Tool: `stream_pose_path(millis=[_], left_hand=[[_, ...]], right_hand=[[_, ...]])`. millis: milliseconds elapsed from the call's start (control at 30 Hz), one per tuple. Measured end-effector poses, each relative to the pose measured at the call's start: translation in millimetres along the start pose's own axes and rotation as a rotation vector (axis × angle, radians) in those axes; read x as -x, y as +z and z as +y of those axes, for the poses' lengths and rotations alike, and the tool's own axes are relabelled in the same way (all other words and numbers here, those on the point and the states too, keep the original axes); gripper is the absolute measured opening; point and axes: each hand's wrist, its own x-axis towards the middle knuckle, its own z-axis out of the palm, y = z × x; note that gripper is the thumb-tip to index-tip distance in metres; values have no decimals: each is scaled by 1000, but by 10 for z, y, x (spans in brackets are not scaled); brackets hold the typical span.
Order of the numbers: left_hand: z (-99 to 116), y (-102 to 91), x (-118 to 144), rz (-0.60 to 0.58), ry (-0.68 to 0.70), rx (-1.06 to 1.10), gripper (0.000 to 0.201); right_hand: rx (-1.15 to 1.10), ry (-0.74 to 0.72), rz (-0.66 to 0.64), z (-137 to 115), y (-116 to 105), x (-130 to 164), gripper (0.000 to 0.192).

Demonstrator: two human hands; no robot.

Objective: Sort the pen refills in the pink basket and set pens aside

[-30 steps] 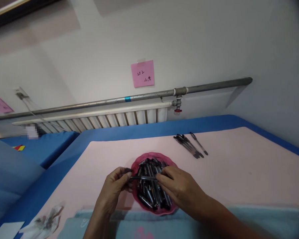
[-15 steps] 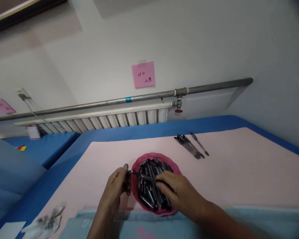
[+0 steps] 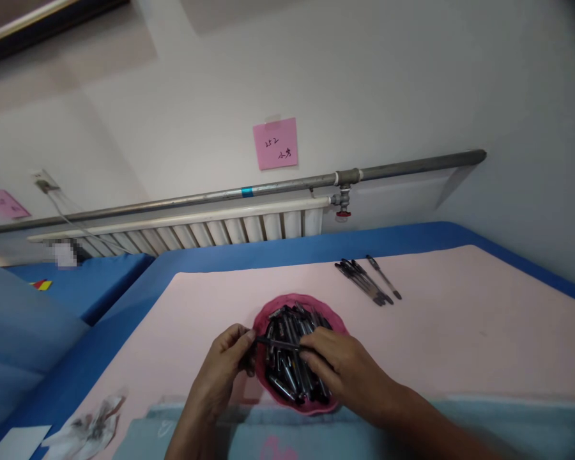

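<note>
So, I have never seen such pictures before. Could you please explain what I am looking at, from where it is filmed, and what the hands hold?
The camera sits on a person's head and looks down at their own two bare hands. The left hand and right hand together hold one thin dark pen over a pink bowl full of similar pen parts. The bowl stands on a pink table cover. Farther back, a few finished pens lie side by side. Behind are a radiator and a pink note on the wall.
</note>
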Motion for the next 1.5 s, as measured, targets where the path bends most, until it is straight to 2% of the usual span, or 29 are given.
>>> stream_pose_path(millis=[100, 233, 300, 467, 567, 700, 800, 1000, 1267, 1367, 1500], left_hand=[[45, -28, 25, -40, -35, 20, 32], [36, -7, 30, 57, -71, -72, 42], [19, 6, 24, 66, -74, -104, 43], [30, -22, 25, 0, -26, -73, 38], [46, -39, 32, -33, -49, -73, 37], [35, -19, 27, 43, -81, -105, 41], [20, -12, 20, 45, -72, -114, 41], [35, -41, 37, -37, -23, -83, 34], [78, -25, 64, -110, 51, 5, 23], [72, -9, 80, -83, 34, -11, 27], [46, 4, 81, -30, -40, -117, 40]], right_hand=[[19, -20, 22, 2, -8, -2, 15], [84, -74, 22, -13, -9, 1, 17], [107, -82, 22, -22, -11, -2, 17], [29, -22, 17, -24, -29, -10, 15], [25, -17, 23, -16, -35, -4, 15], [101, -75, 18, -11, -33, 1, 18], [129, -94, 14, -6, -33, -5, 22], [16, 28, -30, 1, -50, -23, 20], [-378, 347, -69, -69, -157, -81, 25], [-360, 336, -37, -102, -185, -89, 21], [-280, 238, 6, -139, -188, -76, 16]])
